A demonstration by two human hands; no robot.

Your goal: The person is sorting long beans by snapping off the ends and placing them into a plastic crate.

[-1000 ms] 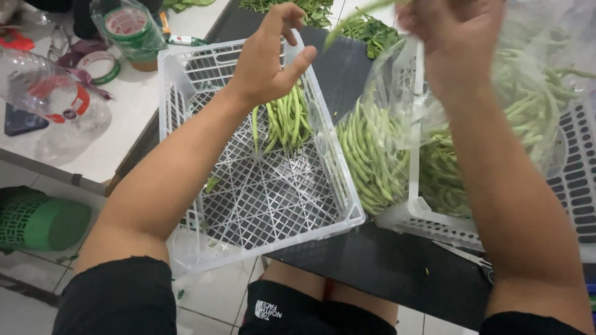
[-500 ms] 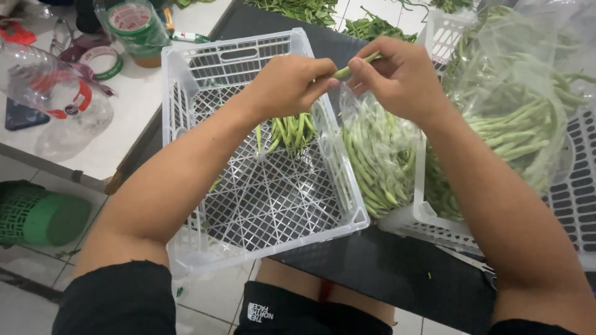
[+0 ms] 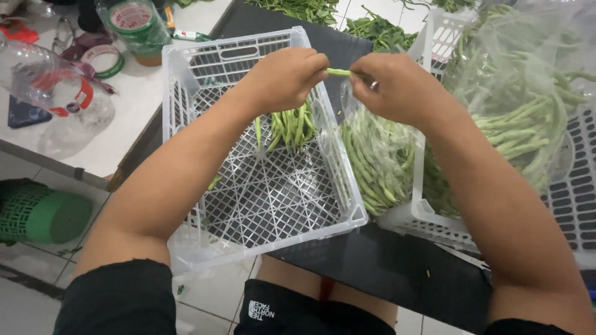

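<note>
Both my hands up over the far edge of the white crate [image 3: 261, 205], sharing one green bean [image 3: 339, 72] between them. My left hand [image 3: 285, 77] is curled, fingers pressed together, pinching the bean's left end. My right hand [image 3: 397, 87] is curled too, thumb and fingers pinching the right end. The bean runs level between the two fists, above the crate's right wall; only a short middle bit of it shows.

Inside the white crate, a small pile of beans [image 3: 288, 127] lies at the far right corner, right under my left hand; the rest of the mesh floor is bare. Just right of the crate, touching its wall, a clear plastic bag of beans [image 3: 372, 161] sags down off a second white crate [image 3: 434, 217]. A bigger clear bag of beans [image 3: 521, 118] fills that second crate, far right.

Both crates sit on a dark board [image 3: 385, 267] over my lap. Far side: loose leafy greens [image 3: 379, 28]. Left: white counter with a clear plastic bottle [image 3: 56, 93], tape roll [image 3: 102, 59] and a green-lidded tub [image 3: 139, 28]. Near left, lower down, a green basket [image 3: 37, 214] lies on its side.
</note>
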